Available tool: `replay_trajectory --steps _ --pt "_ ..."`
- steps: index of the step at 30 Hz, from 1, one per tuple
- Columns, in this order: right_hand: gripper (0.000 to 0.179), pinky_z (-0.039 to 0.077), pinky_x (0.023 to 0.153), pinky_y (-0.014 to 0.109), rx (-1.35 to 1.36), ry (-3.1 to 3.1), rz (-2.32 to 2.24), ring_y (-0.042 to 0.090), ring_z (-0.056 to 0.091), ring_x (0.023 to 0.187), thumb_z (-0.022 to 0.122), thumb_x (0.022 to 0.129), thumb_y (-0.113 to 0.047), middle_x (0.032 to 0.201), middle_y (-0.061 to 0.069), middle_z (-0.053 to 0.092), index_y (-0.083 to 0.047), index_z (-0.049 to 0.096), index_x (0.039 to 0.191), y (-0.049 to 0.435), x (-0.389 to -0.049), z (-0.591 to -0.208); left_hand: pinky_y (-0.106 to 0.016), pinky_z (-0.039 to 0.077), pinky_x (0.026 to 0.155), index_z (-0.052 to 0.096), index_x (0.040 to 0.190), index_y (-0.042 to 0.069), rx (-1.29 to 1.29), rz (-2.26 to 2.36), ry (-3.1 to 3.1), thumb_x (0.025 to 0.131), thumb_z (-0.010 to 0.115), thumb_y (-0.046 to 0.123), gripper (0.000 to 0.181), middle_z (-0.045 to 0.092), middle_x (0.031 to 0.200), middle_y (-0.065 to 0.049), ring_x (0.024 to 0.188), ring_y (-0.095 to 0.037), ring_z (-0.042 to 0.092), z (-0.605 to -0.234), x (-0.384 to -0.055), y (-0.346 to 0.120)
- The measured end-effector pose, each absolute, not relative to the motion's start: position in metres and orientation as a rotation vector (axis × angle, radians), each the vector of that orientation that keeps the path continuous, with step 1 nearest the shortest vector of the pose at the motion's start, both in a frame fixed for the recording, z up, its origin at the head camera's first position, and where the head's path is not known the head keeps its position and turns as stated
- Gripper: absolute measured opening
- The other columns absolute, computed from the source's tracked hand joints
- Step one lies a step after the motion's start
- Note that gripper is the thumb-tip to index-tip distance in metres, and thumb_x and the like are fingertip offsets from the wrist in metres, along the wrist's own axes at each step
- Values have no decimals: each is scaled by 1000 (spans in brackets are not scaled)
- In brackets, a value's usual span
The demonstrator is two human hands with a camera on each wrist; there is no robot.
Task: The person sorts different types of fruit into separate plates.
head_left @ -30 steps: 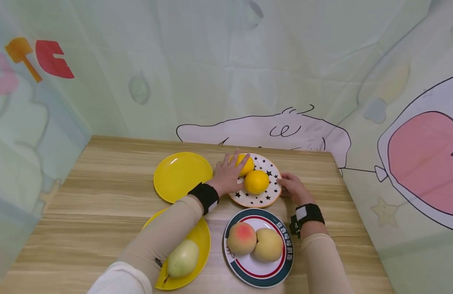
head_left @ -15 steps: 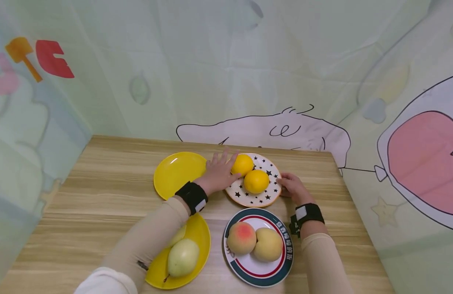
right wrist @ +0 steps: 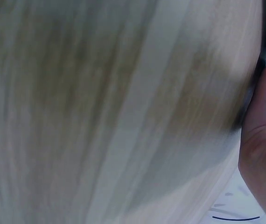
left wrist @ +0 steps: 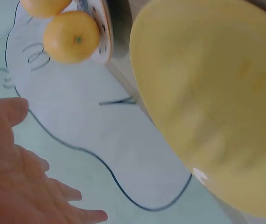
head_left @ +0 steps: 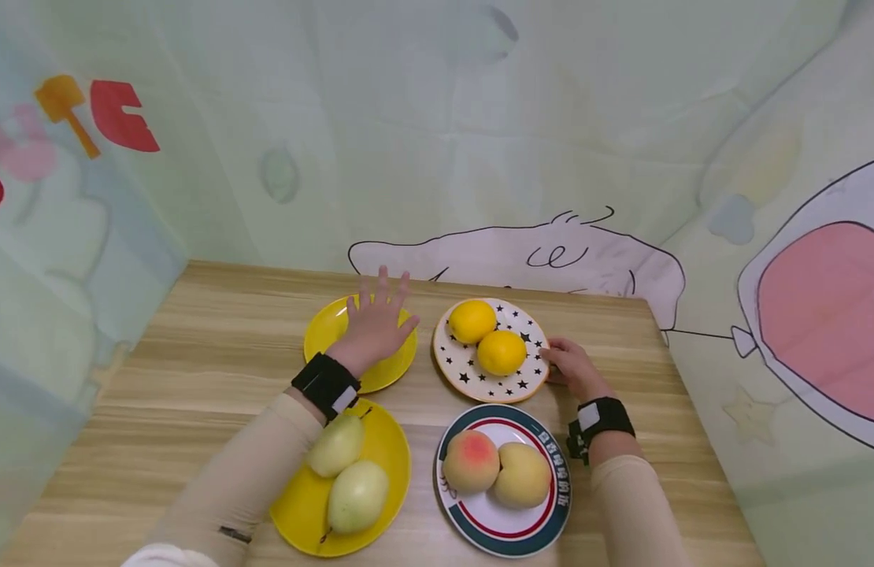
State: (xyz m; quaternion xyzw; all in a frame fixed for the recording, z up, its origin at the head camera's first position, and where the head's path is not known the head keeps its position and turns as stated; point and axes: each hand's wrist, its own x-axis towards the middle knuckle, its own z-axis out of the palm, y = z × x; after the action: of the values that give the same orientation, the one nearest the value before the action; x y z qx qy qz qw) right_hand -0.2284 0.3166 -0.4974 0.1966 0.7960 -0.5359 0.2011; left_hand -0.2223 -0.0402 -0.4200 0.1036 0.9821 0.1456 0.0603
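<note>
My left hand [head_left: 375, 329] hovers over the far yellow plate [head_left: 322, 324] with its fingers spread and straight, holding nothing. In the left wrist view the palm [left wrist: 11, 182] shows at the lower left, apart from that plate. At the right rim of a white plate with black stars [head_left: 495, 387], my right hand [head_left: 577, 368] grips the edge, thumb on top and fingers partly hidden below. Two yellow lemons, a rear one [head_left: 472, 321] and a front one [head_left: 501, 352], lie together on the star plate. The right wrist view mostly shows blurred tabletop [right wrist: 137, 102].
Nearer me, a second yellow plate [head_left: 390, 465] carries two pale green pears [head_left: 357, 496]. Beside it, a plate with a dark green rim [head_left: 504, 545] holds two peaches [head_left: 471, 461]. A printed cloth [head_left: 437, 142] hangs behind the wooden table [head_left: 168, 378].
My left hand has left the lemons and moved left over the far yellow plate, its forearm uncovering the pears. The right hand stays at the star plate's rim. The head view shifts slightly.
</note>
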Motion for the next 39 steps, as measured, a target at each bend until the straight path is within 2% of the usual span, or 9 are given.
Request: replay_trajectory --steps 4,12,21,31,39 --pt "52 53 79 24 545 2239 -1490 18 56 89 47 99 -27 131 17 46 -3 33 143 322 -227 -497 -68 12 108 -5 153 23 229 453 3008 97 37 53 76 -13 157 -16 141 -49 -5 -415 -220 -58" --pt "50 52 75 23 606 2314 -1414 24 53 95 44 100 -23 130 20 43 0 31 143 324 -219 -492 -71 11 106 2 154 19 152 531 3027 96 45 46 76 -8 157 -19 139 -52 -5 -419 -209 -80" --pt "50 48 95 37 562 2387 -1322 32 49 107 40 101 -21 135 24 38 2 27 144 324 -213 -490 -71 12 105 1 153 18 155 482 3020 96 46 46 79 -8 157 -22 139 -54 -3 -425 -201 -92" --pt "50 49 87 30 486 2270 -1384 25 53 98 43 100 -23 129 21 43 1 29 143 323 -222 -491 -70 10 107 0 153 18 152 499 3001 97 43 45 76 -9 157 -21 139 -53 -6 -422 -199 -95" --pt "59 41 103 43 451 2220 -1370 32 46 113 42 100 -34 138 21 37 0 24 146 322 -227 -492 -71 7 107 0 153 17 177 513 2985 98 41 45 74 -10 156 -22 139 -52 -8 -416 -198 -94"
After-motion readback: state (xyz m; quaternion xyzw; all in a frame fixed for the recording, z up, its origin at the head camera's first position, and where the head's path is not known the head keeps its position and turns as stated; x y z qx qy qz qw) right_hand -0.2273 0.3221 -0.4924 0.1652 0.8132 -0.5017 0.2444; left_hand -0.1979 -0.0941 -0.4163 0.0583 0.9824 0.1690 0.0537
